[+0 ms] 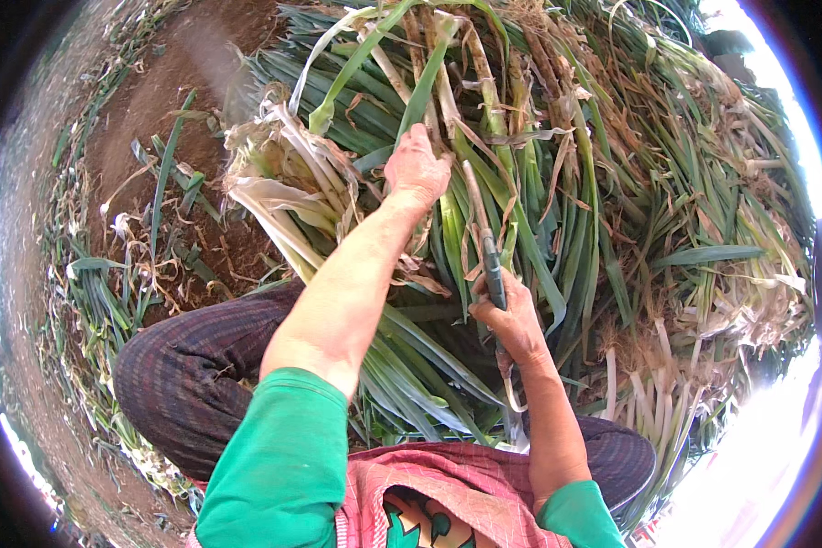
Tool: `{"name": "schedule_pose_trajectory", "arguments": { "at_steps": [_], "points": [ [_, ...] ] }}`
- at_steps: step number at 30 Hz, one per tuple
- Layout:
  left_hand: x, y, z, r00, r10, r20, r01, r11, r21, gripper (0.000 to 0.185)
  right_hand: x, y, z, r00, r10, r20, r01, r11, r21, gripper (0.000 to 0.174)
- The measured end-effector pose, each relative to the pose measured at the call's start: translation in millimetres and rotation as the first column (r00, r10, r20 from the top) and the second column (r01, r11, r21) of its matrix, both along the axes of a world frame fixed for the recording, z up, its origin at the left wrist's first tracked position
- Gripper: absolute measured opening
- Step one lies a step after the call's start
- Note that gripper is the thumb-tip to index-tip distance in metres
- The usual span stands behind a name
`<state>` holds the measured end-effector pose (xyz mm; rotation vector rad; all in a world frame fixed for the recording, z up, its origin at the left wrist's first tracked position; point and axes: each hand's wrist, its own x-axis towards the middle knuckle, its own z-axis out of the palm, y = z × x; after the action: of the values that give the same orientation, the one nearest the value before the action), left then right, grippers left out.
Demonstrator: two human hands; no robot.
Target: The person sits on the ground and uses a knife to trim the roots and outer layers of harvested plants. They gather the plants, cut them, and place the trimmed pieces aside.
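My left hand (418, 164) reaches into a heap of green onions (541, 185), its fingers closed around a green onion leaf (421, 96) that rises past the knuckles. In my right hand (514, 315) is a slim hand tool (494, 274) with a dark wrapped handle. Its narrow brownish end points away from me, and a pale curved piece shows below the hand. I cannot tell exactly what kind of tool it is. Left of my left hand lie pale onion stems with dry papery skins (284, 185). More long green leaves (418, 383) spread between my knees.
Bare brown soil (178, 82) lies to the left, strewn with trimmed leaves and dry scraps (164, 253). More onions are piled at the right (712, 205). White stems with roots (651, 390) lie near my right knee (616, 452). My left knee (171, 383) is bent outward.
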<state>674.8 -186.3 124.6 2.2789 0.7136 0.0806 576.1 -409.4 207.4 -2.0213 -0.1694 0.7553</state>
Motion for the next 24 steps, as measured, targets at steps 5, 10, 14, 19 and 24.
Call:
{"name": "schedule_pose_trajectory", "arguments": {
  "at_steps": [5, 10, 14, 19, 24],
  "points": [
    [2, -20, -25, 0.973, 0.212, 0.097, -0.206, 0.976, -0.067, 0.052, 11, 1, -11, 0.998, 0.028, -0.051, -0.03, 0.999, -0.031, 0.028],
    [11, -24, -10, 0.958, 0.244, -0.15, -0.268, 0.949, -0.169, 0.056, 16, 4, -10, 1.0, 0.014, -0.019, -0.014, 1.0, -0.003, 0.031],
    [-4, -20, -14, 0.979, 0.2, 0.043, -0.173, 0.922, -0.346, 0.063, 14, 0, -3, 0.999, 0.027, 0.038, -0.025, 0.998, -0.05, 0.031],
    [-29, -1, -34, 0.985, 0.06, 0.161, 0.046, 0.812, -0.581, 0.065, 12, 4, -11, 0.995, 0.098, -0.027, -0.1, 0.989, -0.113, 0.029],
    [-48, 16, -38, 0.975, 0.041, 0.218, 0.167, 0.511, -0.843, 0.072, 16, 20, -27, 0.981, 0.181, 0.062, -0.169, 0.971, -0.167, 0.029]
  ]
}}
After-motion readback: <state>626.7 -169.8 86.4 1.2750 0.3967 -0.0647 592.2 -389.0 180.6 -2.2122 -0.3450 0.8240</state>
